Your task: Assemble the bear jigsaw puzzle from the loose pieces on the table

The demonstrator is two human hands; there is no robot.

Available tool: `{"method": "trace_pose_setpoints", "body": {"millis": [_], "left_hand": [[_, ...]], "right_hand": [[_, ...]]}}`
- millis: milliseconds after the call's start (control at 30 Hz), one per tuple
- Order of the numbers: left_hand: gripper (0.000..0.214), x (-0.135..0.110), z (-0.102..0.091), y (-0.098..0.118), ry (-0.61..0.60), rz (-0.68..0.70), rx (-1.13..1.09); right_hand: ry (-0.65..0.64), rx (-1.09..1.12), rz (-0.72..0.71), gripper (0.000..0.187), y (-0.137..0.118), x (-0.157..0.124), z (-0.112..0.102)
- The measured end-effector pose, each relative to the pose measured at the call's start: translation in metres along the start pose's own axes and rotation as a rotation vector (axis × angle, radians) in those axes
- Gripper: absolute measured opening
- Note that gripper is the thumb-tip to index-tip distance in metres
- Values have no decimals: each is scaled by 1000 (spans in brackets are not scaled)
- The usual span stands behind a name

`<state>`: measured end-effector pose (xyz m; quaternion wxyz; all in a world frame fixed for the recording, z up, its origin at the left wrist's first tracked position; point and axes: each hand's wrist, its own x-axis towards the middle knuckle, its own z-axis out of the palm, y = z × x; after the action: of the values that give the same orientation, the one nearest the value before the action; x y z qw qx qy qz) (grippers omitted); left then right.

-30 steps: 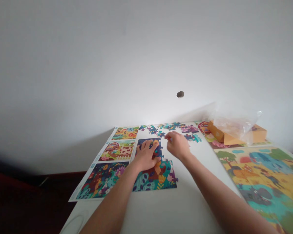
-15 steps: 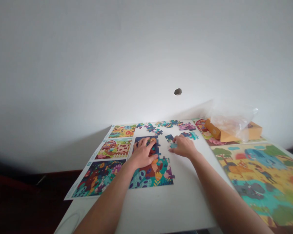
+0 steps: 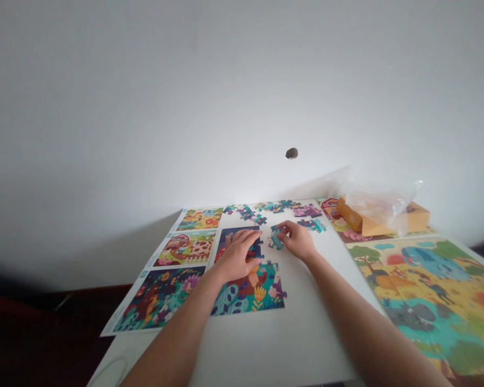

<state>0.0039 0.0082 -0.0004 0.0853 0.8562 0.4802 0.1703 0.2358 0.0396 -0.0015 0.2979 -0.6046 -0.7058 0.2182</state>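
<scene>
My left hand lies with its fingers stretched over the partly joined jigsaw puzzle, covering much of its upper part. To the right of the joined section, my right hand pinches a teal and dark blue puzzle piece at its right side. A narrow strip of white table separates that piece from the puzzle's right edge. Farther back lie loose puzzle pieces, with purple pieces and teal pieces beyond my right hand.
At left, a printed reference sheet shows three pictures. An orange box with a clear plastic bag on it stands at the back right. An animal picture puzzle covers the right side. The wall rises behind the table.
My right hand has moved left with the puzzle piece, bringing it closer to the joined section. My left hand stays on the puzzle, its fingers now reaching slightly farther right.
</scene>
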Motion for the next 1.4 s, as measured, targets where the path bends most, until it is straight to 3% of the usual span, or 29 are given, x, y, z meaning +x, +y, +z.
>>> {"method": "trace_pose_setpoints", "body": {"millis": [100,333,633,733,800,967,1167,1267,1400], "left_hand": [[72,1,3,0,47,64,-39],[36,1,5,-2,-17,90,-20],[41,0,8,-3,-50,84,-33],[41,1,9,-4,-44,89,-28],[40,1,9,-5,-24,97,-17],[36,3,10,-9,109,99,24],[63,6,11,-12,210,48,-23],[76,6,9,-11,240,49,-62],[69,7,7,-7,284,75,-84]], "right_hand": [[-23,14,-23,24,0,2,7],[24,-173,-8,25,2,10,14],[65,-192,-30,30,6,10,16],[36,-201,-81,46,3,7,16],[-1,-215,-126,56,2,5,15],[13,-204,-191,55,4,5,16],[80,129,-345,36,3,5,18],[97,354,-289,28,0,5,22],[9,674,-183,28,-3,4,29]]}}
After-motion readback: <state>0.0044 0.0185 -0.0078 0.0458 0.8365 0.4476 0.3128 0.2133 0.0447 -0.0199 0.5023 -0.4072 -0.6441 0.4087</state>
